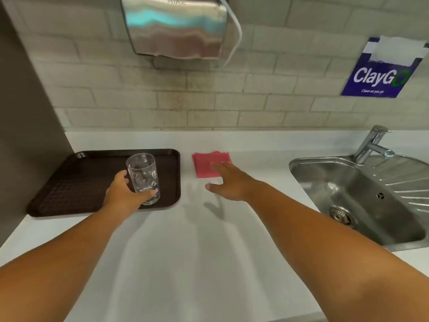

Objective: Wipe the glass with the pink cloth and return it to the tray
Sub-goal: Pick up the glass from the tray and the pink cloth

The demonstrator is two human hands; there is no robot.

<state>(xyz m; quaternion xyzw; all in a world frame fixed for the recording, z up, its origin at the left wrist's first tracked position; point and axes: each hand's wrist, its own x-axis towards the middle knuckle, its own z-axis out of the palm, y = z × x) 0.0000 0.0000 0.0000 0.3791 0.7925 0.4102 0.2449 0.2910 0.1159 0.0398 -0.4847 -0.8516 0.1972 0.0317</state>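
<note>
Left hand (121,194) wraps the lower part of the glass (143,177), fingers curled round near the base; glass upright, over the right half of the dark tray (69,182), on the tray or just off it, hard to tell. Right hand (228,180) flat and spread, holding nothing, fingertips at the near edge of the folded pink cloth (210,164), which lies on the white counter (185,252) just right of the tray. Touching the cloth or a hair above it, blur makes that unclear.

Step in hand: pick up both. Glass looks wet or spotted, so it may be slippery; grip higher on the body rather than at the base before lifting. Pinch the cloth through several layers so it comes up still folded. Wipe over the counter, not over the sink (348,194) at right.
</note>
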